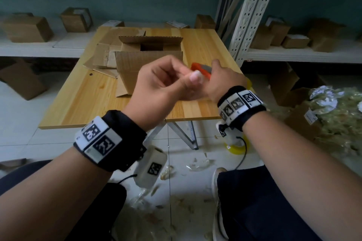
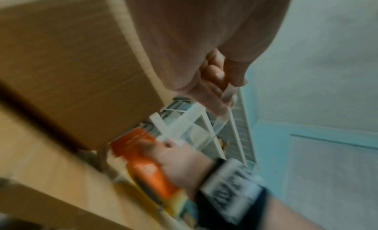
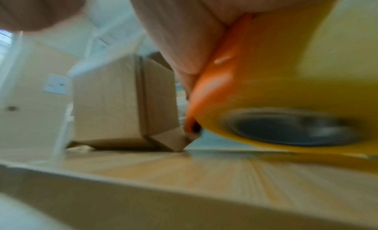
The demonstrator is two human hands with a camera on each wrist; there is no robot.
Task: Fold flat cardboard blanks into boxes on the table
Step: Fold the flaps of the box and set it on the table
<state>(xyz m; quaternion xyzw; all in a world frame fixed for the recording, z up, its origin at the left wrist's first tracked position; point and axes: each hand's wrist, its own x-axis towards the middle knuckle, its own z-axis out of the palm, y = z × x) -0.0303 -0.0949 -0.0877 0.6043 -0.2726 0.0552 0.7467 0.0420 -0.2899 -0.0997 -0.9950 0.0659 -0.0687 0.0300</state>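
An open cardboard box [image 1: 148, 55] stands on the wooden table [image 1: 82, 100] with its flaps up. Flat cardboard blanks [image 1: 101, 58] lie to its left. In front of the box, my right hand [image 1: 219, 76] grips an orange tape dispenser [image 1: 199, 67] that carries a yellow tape roll [image 3: 306, 104]. The dispenser hovers just above the tabletop. My left hand [image 1: 188, 76] is beside it, thumb and fingers pinching the end of a clear tape strip [image 2: 219, 120]. The strip runs from my left fingertips [image 2: 229, 84] down to the dispenser [image 2: 143, 160]. Both wrist views are blurred.
White shelves [image 1: 64, 49] with closed cardboard boxes [image 1: 27, 28] run behind and beside the table. A perforated metal upright [image 1: 252, 11] stands at the table's right rear. Tape scraps litter the floor. A crumpled tape heap [image 1: 340, 115] and a yellow roll [image 1: 236, 146] lie at right.
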